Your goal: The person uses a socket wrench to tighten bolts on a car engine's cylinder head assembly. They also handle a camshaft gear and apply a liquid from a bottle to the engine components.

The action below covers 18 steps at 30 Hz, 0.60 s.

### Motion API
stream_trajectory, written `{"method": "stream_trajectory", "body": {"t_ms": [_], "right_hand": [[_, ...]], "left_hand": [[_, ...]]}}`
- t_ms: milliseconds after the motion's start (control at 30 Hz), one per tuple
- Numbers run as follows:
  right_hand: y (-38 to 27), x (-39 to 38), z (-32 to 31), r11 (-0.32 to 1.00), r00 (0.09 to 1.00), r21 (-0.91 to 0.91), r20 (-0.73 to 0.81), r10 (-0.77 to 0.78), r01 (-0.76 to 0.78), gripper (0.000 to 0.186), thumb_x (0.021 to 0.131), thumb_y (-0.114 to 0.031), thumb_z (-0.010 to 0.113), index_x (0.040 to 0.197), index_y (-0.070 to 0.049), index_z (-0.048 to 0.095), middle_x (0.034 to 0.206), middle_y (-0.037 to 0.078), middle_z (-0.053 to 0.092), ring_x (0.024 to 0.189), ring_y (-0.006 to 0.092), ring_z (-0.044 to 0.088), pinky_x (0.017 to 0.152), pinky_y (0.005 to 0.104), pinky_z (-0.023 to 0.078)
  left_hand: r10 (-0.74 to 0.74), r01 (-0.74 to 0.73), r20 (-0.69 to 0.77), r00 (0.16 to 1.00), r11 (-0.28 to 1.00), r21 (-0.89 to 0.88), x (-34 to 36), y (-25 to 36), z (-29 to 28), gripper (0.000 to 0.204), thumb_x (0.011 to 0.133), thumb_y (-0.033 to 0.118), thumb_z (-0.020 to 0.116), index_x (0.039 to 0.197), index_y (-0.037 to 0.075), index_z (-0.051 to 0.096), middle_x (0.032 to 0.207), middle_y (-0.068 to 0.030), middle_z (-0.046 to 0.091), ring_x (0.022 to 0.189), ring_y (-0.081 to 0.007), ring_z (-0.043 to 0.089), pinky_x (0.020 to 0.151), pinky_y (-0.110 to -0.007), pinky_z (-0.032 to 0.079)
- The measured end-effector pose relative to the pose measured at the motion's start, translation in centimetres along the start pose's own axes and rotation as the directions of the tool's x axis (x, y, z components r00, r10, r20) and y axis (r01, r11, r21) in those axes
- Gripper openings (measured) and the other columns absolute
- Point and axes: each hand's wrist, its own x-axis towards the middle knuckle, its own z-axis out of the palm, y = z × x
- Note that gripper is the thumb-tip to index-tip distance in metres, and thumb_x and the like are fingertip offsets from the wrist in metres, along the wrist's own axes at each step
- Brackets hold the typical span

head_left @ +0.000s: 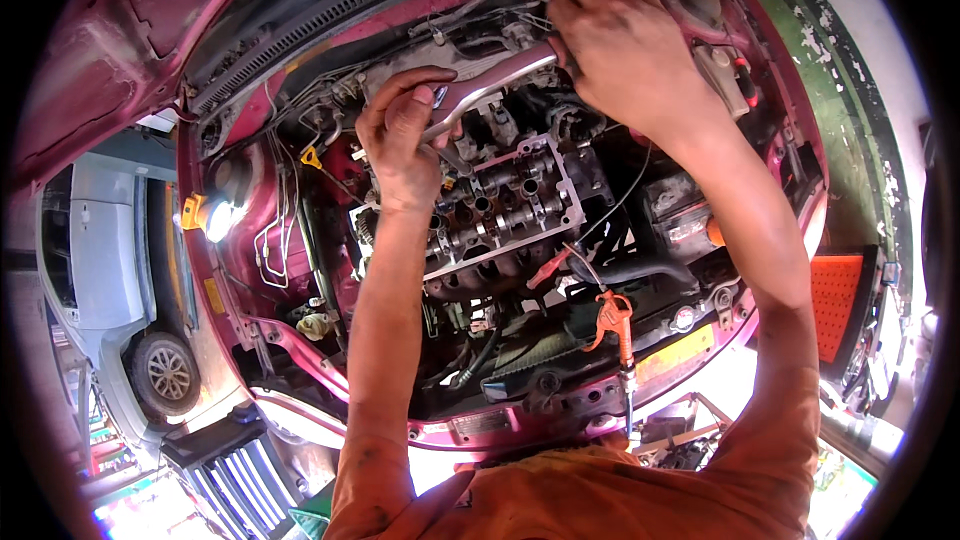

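Both my hands are raised over the opened engine, gripping a shiny metal ratchet wrench (pixel 500 75). My left hand (pixel 405 140) is closed round its wide head end, thumb on top. My right hand (pixel 615 40) wraps the other end, up toward the windshield side; most of its fingers are hidden behind the hand. Below the wrench head, a short metal piece (pixel 455 158) points down toward the engine. The cylinder head (pixel 505 205) lies uncovered beneath, with its camshafts and caps showing. I cannot tell whether the tool sits on a bolt.
An orange air blow gun (pixel 612 325) and a red-handled tool (pixel 550 268) lie across the front of the bay. A lit yellow work lamp (pixel 205 215) sits on the left fender. The battery (pixel 685 215) is at right. The dipstick's yellow loop (pixel 312 157) stands left. Another car (pixel 105 260) is parked beyond.
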Motion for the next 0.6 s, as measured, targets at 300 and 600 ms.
{"method": "stream_trajectory", "body": {"t_ms": [300, 600], "right_hand": [[5.9, 5.3, 6.0, 0.87, 0.922, 0.358, 0.058, -0.383, 0.339, 0.023, 0.079, -0.03, 0.064, 0.086, -0.008, 0.067, 0.084, 0.015, 0.069, 0.081, 0.0325, 0.067, 0.077, 0.0463, 0.053], [1.9, 4.8, 1.7, 0.992, 0.906, 0.077, 0.418, 0.063, -0.105, 0.024, 0.073, -0.032, 0.064, 0.078, -0.011, 0.072, 0.083, 0.016, 0.069, 0.082, 0.0352, 0.066, 0.075, 0.0454, 0.052]], "left_hand": [[-0.062, 0.071, -0.384, 0.921, 0.997, 0.01, -1.3, 0.6, 3.3, 0.031, 0.092, 0.018, 0.058, 0.106, -0.009, 0.062, 0.072, -0.01, 0.057, 0.05, -0.0154, 0.046, 0.051, -0.034, 0.044], [-0.125, 0.102, -0.361, 0.924, 0.991, -0.083, -0.7, 0.8, 2.4, 0.023, 0.093, 0.023, 0.048, 0.082, 0.004, 0.054, 0.051, -0.0059, 0.044, 0.039, -0.0146, 0.032, 0.048, -0.033, 0.035]]}}
